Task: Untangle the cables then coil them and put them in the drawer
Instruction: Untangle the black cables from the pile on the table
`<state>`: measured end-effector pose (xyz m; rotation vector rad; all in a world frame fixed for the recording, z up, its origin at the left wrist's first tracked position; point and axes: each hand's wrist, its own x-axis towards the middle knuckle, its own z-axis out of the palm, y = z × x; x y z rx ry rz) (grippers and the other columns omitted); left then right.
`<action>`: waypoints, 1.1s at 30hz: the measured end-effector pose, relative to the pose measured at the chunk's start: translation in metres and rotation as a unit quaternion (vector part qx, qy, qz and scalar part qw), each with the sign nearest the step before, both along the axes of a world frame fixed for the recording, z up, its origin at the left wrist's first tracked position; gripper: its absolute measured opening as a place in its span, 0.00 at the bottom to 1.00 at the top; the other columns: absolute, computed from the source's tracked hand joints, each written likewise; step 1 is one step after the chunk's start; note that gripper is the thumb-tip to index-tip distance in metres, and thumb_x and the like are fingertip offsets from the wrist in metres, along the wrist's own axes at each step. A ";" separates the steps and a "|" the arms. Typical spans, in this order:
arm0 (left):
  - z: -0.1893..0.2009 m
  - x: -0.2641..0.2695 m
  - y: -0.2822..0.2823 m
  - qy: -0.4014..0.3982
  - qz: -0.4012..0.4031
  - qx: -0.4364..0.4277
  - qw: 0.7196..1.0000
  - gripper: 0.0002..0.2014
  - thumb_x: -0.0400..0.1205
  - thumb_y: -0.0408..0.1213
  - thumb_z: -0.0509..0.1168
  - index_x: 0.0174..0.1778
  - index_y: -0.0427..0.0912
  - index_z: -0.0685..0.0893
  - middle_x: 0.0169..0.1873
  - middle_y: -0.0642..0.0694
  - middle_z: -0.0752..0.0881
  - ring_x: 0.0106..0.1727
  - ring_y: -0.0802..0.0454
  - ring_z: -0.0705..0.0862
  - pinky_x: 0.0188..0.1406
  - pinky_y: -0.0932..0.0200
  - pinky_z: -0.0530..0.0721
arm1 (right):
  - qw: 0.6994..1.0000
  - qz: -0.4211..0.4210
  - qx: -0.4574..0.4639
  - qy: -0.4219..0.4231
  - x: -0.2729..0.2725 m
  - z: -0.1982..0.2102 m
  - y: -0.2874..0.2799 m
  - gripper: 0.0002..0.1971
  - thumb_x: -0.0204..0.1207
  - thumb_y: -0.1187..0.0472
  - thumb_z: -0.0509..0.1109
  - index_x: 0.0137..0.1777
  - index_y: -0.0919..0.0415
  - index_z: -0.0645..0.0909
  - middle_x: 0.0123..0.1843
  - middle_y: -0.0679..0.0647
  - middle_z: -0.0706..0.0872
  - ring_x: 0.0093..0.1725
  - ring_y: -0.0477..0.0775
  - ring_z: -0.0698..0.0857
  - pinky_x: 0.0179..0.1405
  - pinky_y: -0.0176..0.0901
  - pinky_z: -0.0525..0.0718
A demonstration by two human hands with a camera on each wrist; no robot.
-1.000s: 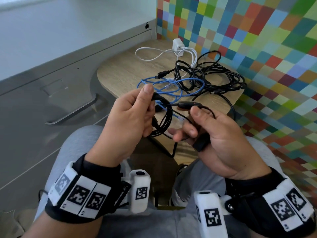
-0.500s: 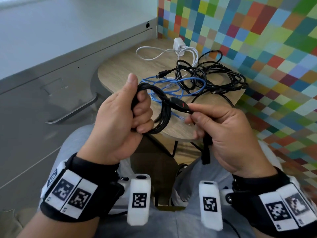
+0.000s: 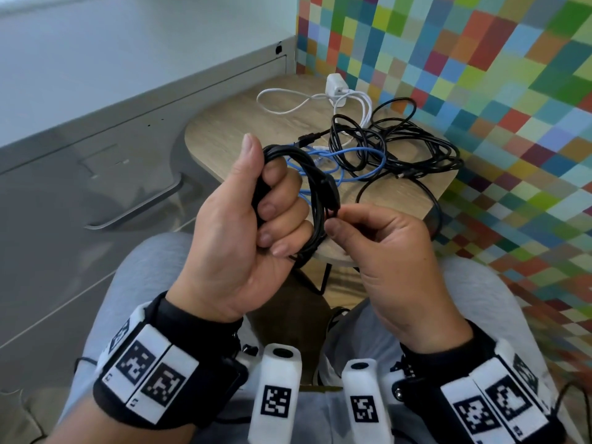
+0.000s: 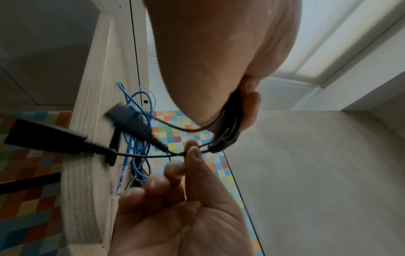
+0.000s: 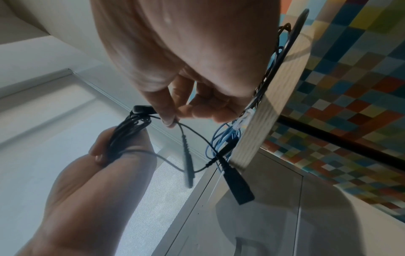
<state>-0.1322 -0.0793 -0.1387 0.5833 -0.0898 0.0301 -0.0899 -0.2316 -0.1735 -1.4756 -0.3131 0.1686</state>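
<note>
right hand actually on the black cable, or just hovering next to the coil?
Touching. In the right wrist view the right hand pinches a thin strand of the black cable between thumb and fingertip; the left wrist view shows the same pinch beside the coil the left hand grips.

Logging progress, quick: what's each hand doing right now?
Left hand: closed around the coiled black cable.
Right hand: thumb and forefinger pinching that cable's thin loose end.

Upper middle of the frame, the left hand grips a black cable coil. Below, the right hand pinches its thin strand. Two black plugs dangle at left, blurred, beside a blue cable.
</note>
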 end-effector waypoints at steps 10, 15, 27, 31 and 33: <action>0.001 0.001 -0.001 -0.003 0.007 -0.012 1.000 0.19 0.87 0.54 0.55 0.35 0.46 0.75 0.22 0.54 0.66 0.18 0.59 0.56 0.13 0.69 0.66 | 0.998 -0.008 0.056 0.013 -0.007 0.000 0.007 0.07 0.79 0.71 0.75 0.49 0.60 0.94 0.35 0.55 0.92 0.34 0.50 0.87 0.40 0.41 0.87; 0.001 0.000 0.003 0.023 0.023 0.055 0.998 0.21 0.88 0.55 0.53 0.34 0.47 0.75 0.23 0.54 0.66 0.17 0.61 0.58 0.13 0.68 0.61 | 0.983 -0.077 -0.071 -0.153 0.003 0.006 -0.013 0.09 0.80 0.64 0.78 0.49 0.47 0.90 0.37 0.40 0.91 0.38 0.42 0.89 0.42 0.35 0.85; -0.001 0.002 -0.010 0.009 0.055 0.046 0.997 0.20 0.89 0.53 0.53 0.36 0.46 0.73 0.24 0.52 0.66 0.17 0.60 0.59 0.15 0.66 0.68 | 0.993 -0.012 0.112 0.037 -0.006 0.002 0.006 0.11 0.77 0.61 0.73 0.55 0.63 0.92 0.47 0.58 0.95 0.47 0.50 0.92 0.51 0.42 0.89; -0.001 0.004 -0.013 0.031 0.137 0.075 0.987 0.20 0.91 0.51 0.52 0.36 0.44 0.70 0.24 0.50 0.65 0.17 0.58 0.62 0.18 0.62 0.71 | 0.970 0.085 0.199 0.111 -0.015 0.005 0.009 0.11 0.86 0.65 0.65 0.56 0.68 0.90 0.49 0.59 0.94 0.52 0.51 0.91 0.59 0.44 0.89; -0.001 0.004 -0.014 0.028 0.169 0.093 0.981 0.19 0.91 0.51 0.51 0.37 0.44 0.70 0.25 0.50 0.65 0.18 0.57 0.62 0.20 0.61 0.72 | 0.959 0.118 0.229 0.120 -0.018 0.008 0.010 0.13 0.84 0.64 0.65 0.56 0.72 0.87 0.46 0.59 0.91 0.51 0.53 0.89 0.61 0.47 0.88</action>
